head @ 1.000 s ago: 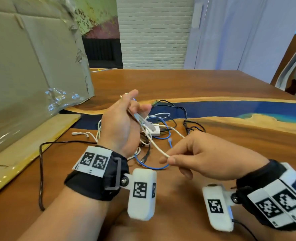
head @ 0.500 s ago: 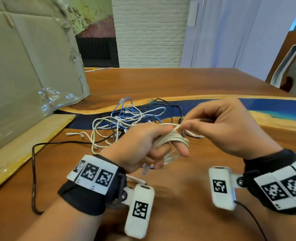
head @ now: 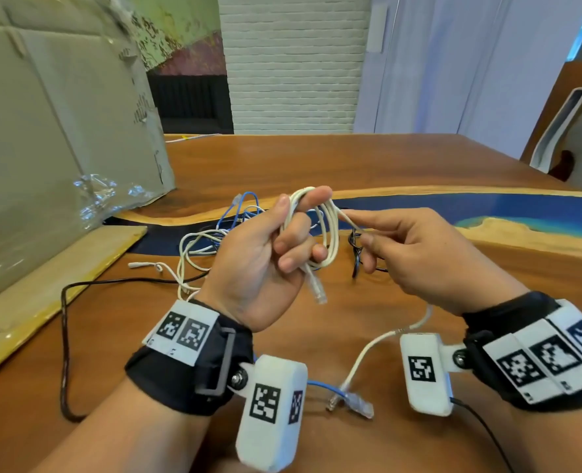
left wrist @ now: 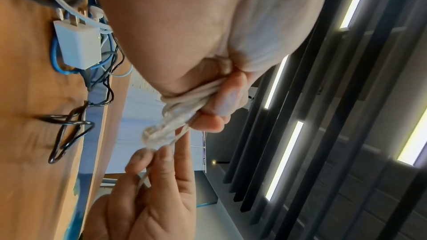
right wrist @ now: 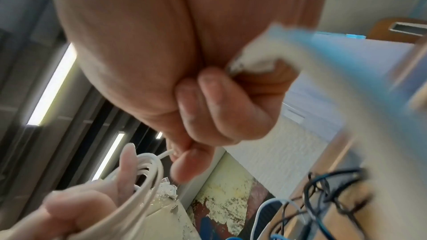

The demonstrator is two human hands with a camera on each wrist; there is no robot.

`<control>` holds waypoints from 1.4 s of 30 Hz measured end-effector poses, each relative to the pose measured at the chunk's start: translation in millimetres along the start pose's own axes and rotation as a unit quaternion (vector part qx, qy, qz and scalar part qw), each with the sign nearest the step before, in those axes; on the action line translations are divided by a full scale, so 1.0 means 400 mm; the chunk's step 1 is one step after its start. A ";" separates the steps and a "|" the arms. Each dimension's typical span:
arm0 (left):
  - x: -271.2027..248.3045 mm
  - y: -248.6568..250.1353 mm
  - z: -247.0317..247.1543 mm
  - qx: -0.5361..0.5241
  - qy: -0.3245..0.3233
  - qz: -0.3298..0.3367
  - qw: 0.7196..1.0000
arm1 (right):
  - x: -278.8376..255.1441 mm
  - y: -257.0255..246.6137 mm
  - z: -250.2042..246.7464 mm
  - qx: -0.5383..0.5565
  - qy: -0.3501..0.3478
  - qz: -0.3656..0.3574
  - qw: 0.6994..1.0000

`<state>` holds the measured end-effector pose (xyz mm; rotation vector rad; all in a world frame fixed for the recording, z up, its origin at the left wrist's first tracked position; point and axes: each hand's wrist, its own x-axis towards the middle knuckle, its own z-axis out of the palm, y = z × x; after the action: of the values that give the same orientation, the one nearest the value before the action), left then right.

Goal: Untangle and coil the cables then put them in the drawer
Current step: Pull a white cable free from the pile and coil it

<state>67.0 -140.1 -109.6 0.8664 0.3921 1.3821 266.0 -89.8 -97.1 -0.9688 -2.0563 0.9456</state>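
My left hand (head: 303, 230) is raised above the table, and its thumb and fingers grip a small coil of white cable (head: 330, 233). A clear plug (head: 318, 291) hangs from the coil. My right hand (head: 356, 227) pinches the white strand just right of the coil. The cable's tail (head: 364, 353) runs under that hand to the near table. In the left wrist view, the coil (left wrist: 184, 98) and plug (left wrist: 157, 134) sit at the fingertips. The right wrist view shows the pinch beside the loops (right wrist: 148, 176). Behind the left hand lies a tangle of blue, white and black cables (head: 207, 240).
A large cardboard box (head: 61, 131) stands at the left, with a flat board (head: 44, 295) beside it. A long black cable (head: 65, 336) loops at the near left. A blue cable's plug (head: 361, 406) lies near me. A white charger (left wrist: 78, 43) sits in the tangle.
My left hand has turned upright and lifted with more white loops on it. My right hand has come down to the coil's right side, and the cable's tail now lies near me.
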 end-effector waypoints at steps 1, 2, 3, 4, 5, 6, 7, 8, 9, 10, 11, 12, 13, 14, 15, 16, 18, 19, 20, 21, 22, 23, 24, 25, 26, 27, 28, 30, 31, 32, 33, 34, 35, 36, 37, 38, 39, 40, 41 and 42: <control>0.003 0.002 -0.004 0.000 0.013 0.007 1.000 | 0.005 0.008 0.004 0.044 0.019 0.015 0.999; 0.005 0.007 -0.010 -0.005 0.025 0.014 1.000 | 0.011 0.016 0.006 0.101 0.048 0.031 0.993; 0.007 0.013 -0.017 -0.015 0.032 0.021 0.999 | 0.016 0.022 0.004 0.163 0.085 0.046 0.982; 0.008 0.019 -0.025 -0.028 0.035 0.026 0.999 | 0.020 0.025 -0.002 0.217 0.125 0.055 0.967; 0.008 0.023 -0.032 -0.038 0.037 0.030 0.998 | 0.023 0.027 -0.010 0.253 0.160 0.057 0.952; 0.007 0.024 -0.038 -0.045 0.038 0.032 0.998 | 0.023 0.029 -0.019 0.256 0.187 0.051 0.947; 0.006 0.023 -0.040 -0.049 0.038 0.034 0.997 | 0.021 0.031 -0.026 0.217 0.209 0.037 0.953; 0.006 0.022 -0.040 -0.055 0.037 0.036 0.997 | 0.020 0.033 -0.029 0.150 0.226 0.017 0.962; 0.006 0.021 -0.040 -0.065 0.034 0.039 0.997 | 0.020 0.033 -0.027 0.076 0.232 -0.004 0.970; 0.007 0.023 -0.039 -0.078 0.030 0.043 0.996 | 0.020 0.032 -0.022 0.016 0.222 -0.022 0.975; 0.008 0.028 -0.041 -0.089 0.026 0.048 0.995 | 0.020 0.032 -0.015 -0.022 0.199 -0.031 0.979; 0.009 0.035 -0.044 -0.097 0.024 0.054 0.994 | 0.020 0.032 -0.007 -0.038 0.173 -0.031 0.984; 0.009 0.043 -0.047 -0.101 0.025 0.059 0.993 | 0.020 0.032 -0.002 -0.039 0.153 -0.028 0.987; 0.009 0.050 -0.050 -0.103 0.028 0.064 0.992 | 0.020 0.033 0.001 -0.034 0.143 -0.025 0.989; 0.008 0.053 -0.050 -0.104 0.033 0.069 0.992 | 0.019 0.034 0.000 -0.033 0.136 -0.022 0.990; 0.008 0.053 -0.047 -0.104 0.041 0.073 0.991 | 0.019 0.034 0.000 -0.041 0.120 -0.018 0.992; 0.009 0.046 -0.038 -0.103 0.062 0.084 0.989 | 0.015 0.026 0.005 -0.086 0.051 -0.006 0.995; 0.010 0.041 -0.031 -0.104 0.072 0.090 0.988 | 0.014 0.023 0.013 -0.112 0.009 -0.003 0.994; 0.010 0.035 -0.025 -0.106 0.078 0.094 0.987 | 0.011 0.019 0.023 -0.133 -0.029 -0.001 0.991; 0.012 0.029 -0.020 -0.108 0.083 0.097 0.986 | 0.008 0.015 0.034 -0.150 -0.059 -0.001 0.987; 0.012 0.022 -0.013 -0.104 0.086 0.098 0.986 | 0.003 0.007 0.043 -0.164 -0.082 -0.003 0.983; 0.012 0.015 -0.006 -0.086 0.090 0.100 0.987 | -0.002 -0.002 0.050 -0.174 -0.099 -0.007 0.980; 0.013 0.008 -0.001 -0.051 0.096 0.103 0.989 | -0.007 -0.010 0.054 -0.182 -0.114 -0.009 0.977; 0.013 0.002 0.004 -0.006 0.104 0.104 0.989 | -0.012 -0.020 0.056 -0.188 -0.129 -0.010 0.973; 0.014 -0.002 0.009 0.038 0.109 0.104 0.988 | -0.016 -0.027 0.056 -0.196 -0.141 -0.007 0.970; 0.016 -0.005 0.014 0.073 0.110 0.105 0.986 | -0.020 -0.033 0.057 -0.201 -0.147 -0.008 0.969; 0.016 -0.008 0.017 0.096 0.109 0.109 0.983 | -0.022 -0.036 0.059 -0.201 -0.143 -0.011 0.969; 0.014 -0.013 0.022 0.115 0.110 0.120 0.980 | -0.025 -0.044 0.062 -0.186 -0.124 -0.021 0.975; 0.012 -0.016 0.022 0.116 0.110 0.130 0.979 | -0.024 -0.045 0.065 -0.175 -0.120 -0.020 0.977; 0.011 -0.018 0.021 0.117 0.108 0.140 0.977 | -0.025 -0.047 0.067 -0.164 -0.122 -0.015 0.979; 0.012 -0.021 0.019 0.118 0.108 0.149 0.976 | -0.025 -0.047 0.068 -0.158 -0.130 -0.007 0.979; 0.012 -0.024 0.015 0.118 0.113 0.158 0.974 | -0.026 -0.044 0.069 -0.158 -0.139 0.002 0.977; 0.014 -0.025 0.012 0.118 0.121 0.167 0.971 | -0.026 -0.041 0.070 -0.166 -0.153 0.009 0.974; 0.016 -0.024 0.007 0.119 0.131 0.178 0.968 | -0.026 -0.039 0.073 -0.176 -0.167 0.012 0.970; 0.018 -0.022 0.002 0.121 0.138 0.184 0.965 | -0.025 -0.036 0.077 -0.184 -0.176 0.009 0.967; 0.018 -0.021 -0.002 0.134 0.141 0.186 0.963 | -0.024 -0.034 0.080 -0.186 -0.175 0.002 0.967; 0.018 -0.020 -0.008 0.165 0.143 0.185 0.958 | -0.025 -0.035 0.080 -0.182 -0.170 -0.006 0.968; 0.018 -0.020 -0.013 0.213 0.143 0.180 0.950 | -0.026 -0.039 0.076 -0.175 -0.166 -0.017 0.970; 0.018 -0.021 -0.015 0.272 0.140 0.167 0.937 | -0.026 -0.039 0.067 -0.167 -0.160 -0.032 0.972; 0.016 -0.024 -0.016 0.331 0.129 0.144 0.924 | -0.028 -0.040 0.054 -0.156 -0.149 -0.046 0.975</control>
<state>70.1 -131.6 -119.2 1.3333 1.0073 1.6711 248.8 -113.6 -98.1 -0.9210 -2.5374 0.7686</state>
